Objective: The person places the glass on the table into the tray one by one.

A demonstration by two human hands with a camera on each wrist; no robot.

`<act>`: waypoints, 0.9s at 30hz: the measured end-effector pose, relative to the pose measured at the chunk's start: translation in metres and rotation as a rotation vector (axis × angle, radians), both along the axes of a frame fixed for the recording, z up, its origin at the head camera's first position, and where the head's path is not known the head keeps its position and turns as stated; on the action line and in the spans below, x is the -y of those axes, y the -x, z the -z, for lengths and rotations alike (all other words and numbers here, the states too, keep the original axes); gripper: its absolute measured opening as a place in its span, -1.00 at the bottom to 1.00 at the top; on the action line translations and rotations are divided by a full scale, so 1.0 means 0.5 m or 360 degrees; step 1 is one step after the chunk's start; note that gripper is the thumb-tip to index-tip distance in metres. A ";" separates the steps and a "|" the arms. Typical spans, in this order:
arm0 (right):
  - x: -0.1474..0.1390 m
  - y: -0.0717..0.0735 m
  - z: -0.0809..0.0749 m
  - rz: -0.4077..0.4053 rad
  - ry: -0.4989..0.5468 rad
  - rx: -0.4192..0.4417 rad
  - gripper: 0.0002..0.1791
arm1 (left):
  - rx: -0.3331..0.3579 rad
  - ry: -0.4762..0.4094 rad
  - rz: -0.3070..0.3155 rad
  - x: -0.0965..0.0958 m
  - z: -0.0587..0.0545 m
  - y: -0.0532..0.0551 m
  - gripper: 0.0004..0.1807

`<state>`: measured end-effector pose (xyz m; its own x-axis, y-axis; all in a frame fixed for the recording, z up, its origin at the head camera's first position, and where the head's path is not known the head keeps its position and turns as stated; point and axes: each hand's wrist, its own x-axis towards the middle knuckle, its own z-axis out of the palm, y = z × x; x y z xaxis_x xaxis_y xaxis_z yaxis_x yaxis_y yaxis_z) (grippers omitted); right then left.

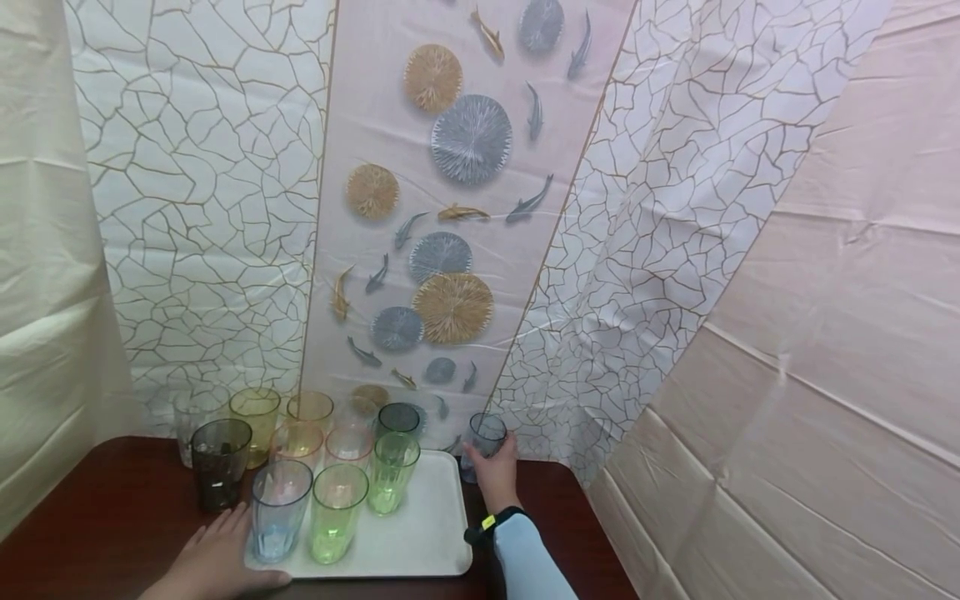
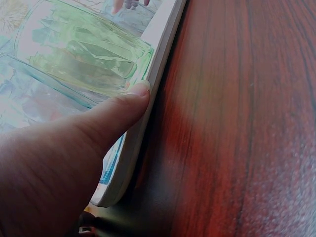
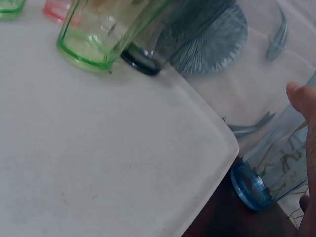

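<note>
My right hand [image 1: 498, 473] grips a blue tumbler [image 3: 261, 173] by its upper part, thumb at the left side. The tumbler is upright just beyond the right edge of the white tray [image 1: 442, 517], its base near the tray's corner. My left hand [image 1: 213, 554] touches the tray's front left corner, thumb [image 2: 121, 111] along the front rim and straight fingers beside the left edge. Closest to that hand are a light blue tumbler [image 1: 279, 508] and a green tumbler [image 1: 336, 525] on the tray. Another green tumbler [image 1: 392, 475] stands behind them.
A dark teal tumbler [image 1: 399, 417], pinkish tumblers [image 1: 348, 446] and an amber tumbler [image 1: 309, 408] stand further back. At the left are a black tumbler [image 1: 220, 467], a yellow tumbler [image 1: 256, 417] and a clear tumbler [image 1: 191, 417]. A patterned curtain [image 1: 420, 292] hangs behind the dark table [image 1: 67, 517].
</note>
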<state>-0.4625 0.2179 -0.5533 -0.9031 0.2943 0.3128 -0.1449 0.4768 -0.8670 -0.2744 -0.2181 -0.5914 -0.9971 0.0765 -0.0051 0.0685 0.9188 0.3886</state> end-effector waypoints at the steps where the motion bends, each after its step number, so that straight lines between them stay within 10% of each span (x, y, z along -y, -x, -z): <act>1: -0.001 0.002 0.002 0.0002 -0.0008 -0.0010 0.14 | -0.0002 0.0000 0.0001 -0.001 0.000 0.000 0.59; 17: -0.008 -0.029 -0.030 -0.0095 0.0062 -0.0040 0.12 | -0.0005 -0.0010 -0.0009 -0.002 -0.003 0.007 0.61; 27: 0.043 -0.164 -0.053 -0.0160 0.0003 -0.0043 0.09 | 0.0015 -0.0003 -0.0006 0.003 0.000 0.005 0.61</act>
<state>-0.3805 0.1966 -0.5267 -0.9194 0.2030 0.3369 -0.2154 0.4570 -0.8630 -0.2768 -0.2196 -0.5915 -0.9973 0.0725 -0.0143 0.0611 0.9184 0.3910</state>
